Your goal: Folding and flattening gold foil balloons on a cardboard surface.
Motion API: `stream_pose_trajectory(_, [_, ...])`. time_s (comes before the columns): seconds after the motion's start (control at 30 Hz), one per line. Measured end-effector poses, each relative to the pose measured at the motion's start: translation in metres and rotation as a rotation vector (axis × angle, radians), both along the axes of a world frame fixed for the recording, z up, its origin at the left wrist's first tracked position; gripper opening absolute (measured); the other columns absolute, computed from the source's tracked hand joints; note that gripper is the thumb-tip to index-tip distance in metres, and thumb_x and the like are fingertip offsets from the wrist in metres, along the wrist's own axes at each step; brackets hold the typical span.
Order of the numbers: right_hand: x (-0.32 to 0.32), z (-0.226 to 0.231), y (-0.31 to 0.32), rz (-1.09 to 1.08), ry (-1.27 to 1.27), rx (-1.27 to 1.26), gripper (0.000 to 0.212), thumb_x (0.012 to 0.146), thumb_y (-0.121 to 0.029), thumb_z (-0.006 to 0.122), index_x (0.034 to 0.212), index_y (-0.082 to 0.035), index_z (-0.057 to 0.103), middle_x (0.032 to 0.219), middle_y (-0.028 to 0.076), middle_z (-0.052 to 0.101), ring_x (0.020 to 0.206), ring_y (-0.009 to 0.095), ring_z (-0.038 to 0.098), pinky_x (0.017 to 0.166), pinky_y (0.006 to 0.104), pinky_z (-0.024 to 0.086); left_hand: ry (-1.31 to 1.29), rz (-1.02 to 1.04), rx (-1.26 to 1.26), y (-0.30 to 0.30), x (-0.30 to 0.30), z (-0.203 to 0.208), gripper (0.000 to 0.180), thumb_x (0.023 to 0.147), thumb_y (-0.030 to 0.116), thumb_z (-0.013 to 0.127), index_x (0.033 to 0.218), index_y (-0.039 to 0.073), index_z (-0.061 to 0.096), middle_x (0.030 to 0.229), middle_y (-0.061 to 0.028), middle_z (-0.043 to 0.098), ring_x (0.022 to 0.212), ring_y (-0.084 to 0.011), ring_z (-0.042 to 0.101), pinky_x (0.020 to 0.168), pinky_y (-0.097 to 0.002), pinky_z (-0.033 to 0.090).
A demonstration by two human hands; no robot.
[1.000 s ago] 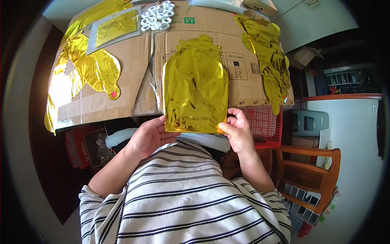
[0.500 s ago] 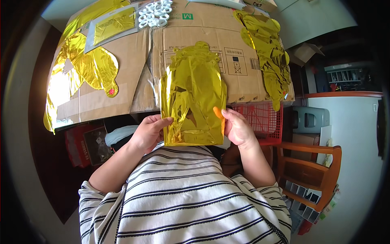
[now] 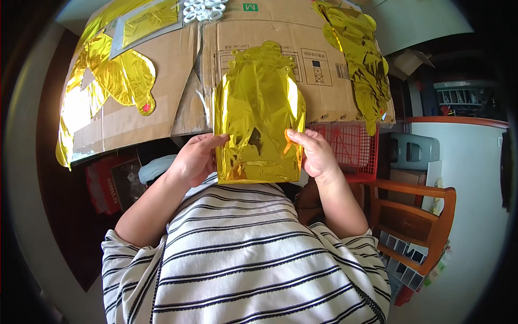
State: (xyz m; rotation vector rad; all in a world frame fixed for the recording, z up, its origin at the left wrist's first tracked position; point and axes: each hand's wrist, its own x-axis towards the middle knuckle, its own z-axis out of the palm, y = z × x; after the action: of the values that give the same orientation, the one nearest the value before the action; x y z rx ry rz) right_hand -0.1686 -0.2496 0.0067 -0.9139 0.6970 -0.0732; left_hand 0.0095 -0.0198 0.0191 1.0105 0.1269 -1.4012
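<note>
A folded gold foil balloon (image 3: 261, 102), flat and creased, lies with its far end over the cardboard and its near edge in front of my striped shirt. My left hand (image 3: 195, 159) pinches its left edge, thumb on top and fingers beneath. On the opposite edge, my right hand (image 3: 319, 154) grips it the same way. Something small and orange (image 3: 288, 137) shows at my right thumb tip; part of it may be a reflection in the foil. Small rounded tabs stick out along the balloon's far end.
Flattened cardboard (image 3: 162, 102) covers the work surface. More gold foil balloons (image 3: 132, 81) lie at left, beside a clear packet (image 3: 148, 29), with others (image 3: 359, 65) at right. White ribbon rolls (image 3: 204, 11) sit at the back. A red basket (image 3: 353, 151) and wooden chair (image 3: 413, 221) stand at right.
Both hands have slid a little up along the balloon's edges, away from my body. The whole view has shifted slightly. The grip on the balloon continues.
</note>
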Motion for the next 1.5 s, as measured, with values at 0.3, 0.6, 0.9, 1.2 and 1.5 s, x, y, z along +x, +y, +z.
stream_pose_trajectory(0.3, [0.005,0.015,0.002,-0.017,0.020,-0.016,0.010,0.094,-0.015,0.071,0.094,-0.004,0.071,0.089,0.000,0.070,0.080,0.007,0.062,0.077,0.0246,0.049,0.033,-0.010,-0.016,-0.001,0.002,0.004,0.032,0.103,0.017,0.050,0.120,-0.008,0.060,0.112,-0.0167,0.071,0.097,-0.0254,0.072,0.088,-0.0392,0.058])
stream_pose_trajectory(0.6, [0.008,0.017,0.002,0.003,-0.033,-0.056,0.011,0.095,-0.014,0.070,0.099,-0.003,0.071,0.092,-0.001,0.070,0.081,0.006,0.062,0.078,0.0244,0.049,0.008,-0.024,-0.047,0.000,0.006,0.001,0.031,0.103,0.018,0.050,0.120,-0.007,0.061,0.111,-0.0161,0.071,0.095,-0.0241,0.072,0.086,-0.0386,0.059])
stream_pose_trajectory(0.9, [0.003,0.015,0.004,0.073,-0.048,-0.023,0.012,0.094,-0.012,0.069,0.101,-0.003,0.073,0.095,0.001,0.072,0.085,0.007,0.064,0.081,0.0244,0.049,0.022,0.012,-0.052,-0.002,0.007,0.017,0.032,0.103,0.018,0.052,0.121,-0.007,0.060,0.112,-0.0164,0.071,0.096,-0.0246,0.073,0.086,-0.0394,0.059])
stream_pose_trajectory(1.2, [0.005,0.014,0.004,0.048,-0.065,0.044,0.014,0.093,-0.013,0.070,0.099,-0.001,0.074,0.095,0.004,0.074,0.086,0.010,0.066,0.082,0.0261,0.050,-0.038,0.030,-0.101,-0.010,0.014,0.013,0.030,0.104,0.020,0.054,0.118,-0.006,0.062,0.107,-0.0148,0.072,0.092,-0.0213,0.073,0.080,-0.0353,0.061])
stream_pose_trajectory(1.5, [0.007,0.015,0.011,0.074,-0.068,0.259,0.020,0.095,-0.014,0.067,0.108,0.000,0.071,0.103,0.007,0.073,0.092,0.014,0.069,0.088,0.0292,0.054,-0.025,0.055,-0.058,-0.009,0.015,0.011,0.025,0.103,0.017,0.054,0.115,-0.003,0.062,0.105,-0.0132,0.072,0.091,-0.0219,0.073,0.081,-0.0367,0.061])
